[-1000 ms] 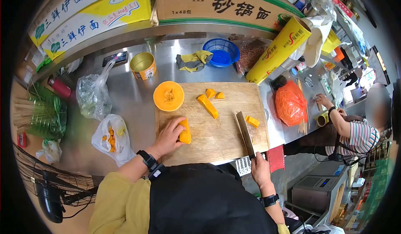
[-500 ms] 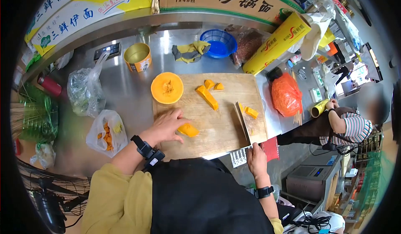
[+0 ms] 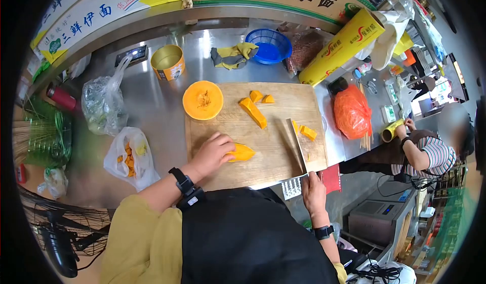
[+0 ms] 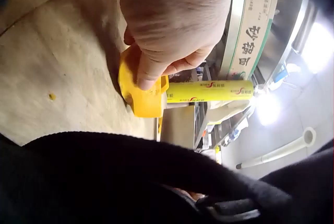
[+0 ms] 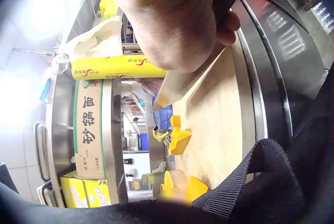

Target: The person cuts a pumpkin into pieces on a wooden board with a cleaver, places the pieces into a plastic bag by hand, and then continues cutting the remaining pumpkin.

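My left hand (image 3: 211,155) pinches a wedge of orange pumpkin (image 3: 244,153) lying on the wooden cutting board (image 3: 253,176). In the left wrist view, thumb and fingers grip the top of that wedge (image 4: 143,96). The handle of a cleaver (image 3: 297,147) is in my right hand (image 3: 315,195), at the board's right front edge. Its broad blade stands on edge over the right part of the board, apart from the wedge. A pumpkin half (image 3: 202,101), cut face up, sits at the back left corner. A thick strip (image 3: 252,112) and small chunks (image 3: 268,99) lie behind; another piece (image 3: 308,132) lies right of the blade.
Left of the board are a white bag (image 3: 129,157) with pumpkin chunks, a clear bag (image 3: 104,106) and a tin can (image 3: 168,63). Behind are a cloth (image 3: 234,56), a blue basket (image 3: 268,46) and a film roll (image 3: 341,47). Another person (image 3: 425,152) stands at right.
The left hand first held the wedge upright, then loosened over it; now it grips the wedge, which lies turned more sideways. The right hand keeps the cleaver in nearly the same place.
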Tool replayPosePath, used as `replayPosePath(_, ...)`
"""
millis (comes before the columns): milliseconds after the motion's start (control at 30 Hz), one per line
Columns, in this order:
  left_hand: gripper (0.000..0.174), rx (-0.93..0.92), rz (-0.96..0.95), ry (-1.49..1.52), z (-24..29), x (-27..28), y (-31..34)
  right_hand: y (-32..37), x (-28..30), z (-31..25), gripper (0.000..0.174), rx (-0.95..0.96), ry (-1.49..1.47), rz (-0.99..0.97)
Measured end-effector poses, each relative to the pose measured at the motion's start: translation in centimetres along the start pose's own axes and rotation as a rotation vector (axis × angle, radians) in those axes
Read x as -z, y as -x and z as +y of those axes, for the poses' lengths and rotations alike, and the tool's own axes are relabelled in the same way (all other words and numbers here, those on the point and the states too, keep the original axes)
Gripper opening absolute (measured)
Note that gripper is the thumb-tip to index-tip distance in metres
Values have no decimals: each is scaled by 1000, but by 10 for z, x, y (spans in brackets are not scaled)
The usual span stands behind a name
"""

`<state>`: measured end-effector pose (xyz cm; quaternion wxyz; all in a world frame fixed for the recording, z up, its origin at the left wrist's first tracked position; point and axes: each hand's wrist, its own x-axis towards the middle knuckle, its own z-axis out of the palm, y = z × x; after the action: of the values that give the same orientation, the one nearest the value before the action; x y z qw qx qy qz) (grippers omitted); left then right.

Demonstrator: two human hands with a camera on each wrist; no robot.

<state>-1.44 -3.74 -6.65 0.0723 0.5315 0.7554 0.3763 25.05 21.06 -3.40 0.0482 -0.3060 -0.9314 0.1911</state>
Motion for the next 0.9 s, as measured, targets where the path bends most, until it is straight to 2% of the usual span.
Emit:
replayPosePath(33,23,16,14,25,-1,-8,-8,1,3,2,11,20,-14,19)
replayPosePath(133,26,148,18,176,-2,-17,-11,5,11,0,19,-55,-317,-41)
replayPosePath(267,37,261,24,337,5,-16,2,4,32,-21,20,-170,-690,-319)
replayPosePath(367,40,427,-99,315,21,-6,4,-5,33,-39,22,-251,-869,-533)
replayPosePath(433,41,408,-73,317,24,-8,8,-11,25,-43,21,-199,-805,-610)
replayPosePath(467,40,402,-52,319,23,-9,10,-13,27,-51,12,-196,-802,-644)
replayPosePath(700,26,372,29,291,9,-16,21,-17,28,-65,20,-161,-708,-624)
replayPosePath(900,25,313,51,298,-1,-21,24,-14,24,-70,21,-172,-653,-604)
